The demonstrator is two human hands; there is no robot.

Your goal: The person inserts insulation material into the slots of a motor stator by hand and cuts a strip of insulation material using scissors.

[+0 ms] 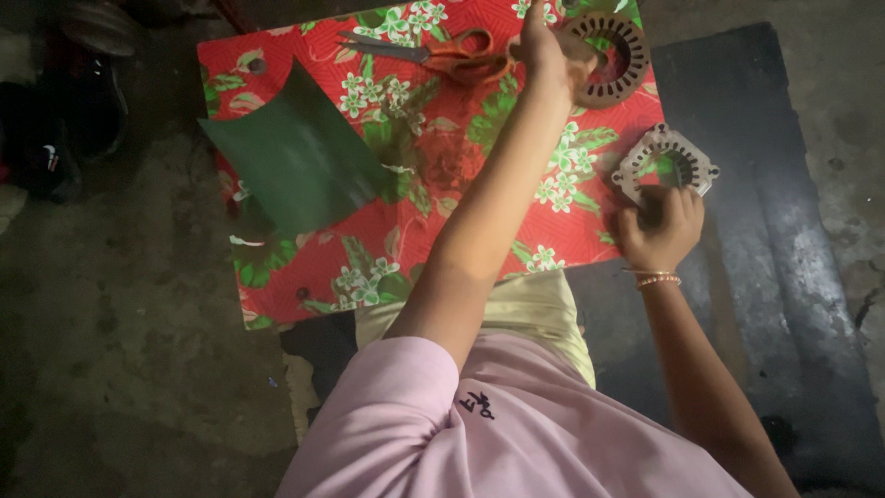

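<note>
Pinching the near edge of a square metal stator core (666,164) w/ right hand (662,226), fingers curled shut on it, at right edge of red floral cloth (442,184). Left hand (546,48) closed on round stator core (612,57) at far edge. Prob. heavy, stiff, sharp-edged; best gripped by outer rim. Count: 2 cores, 1 pr orange-handled scissors (433,51), 1 dark green sheet (300,152).
</note>
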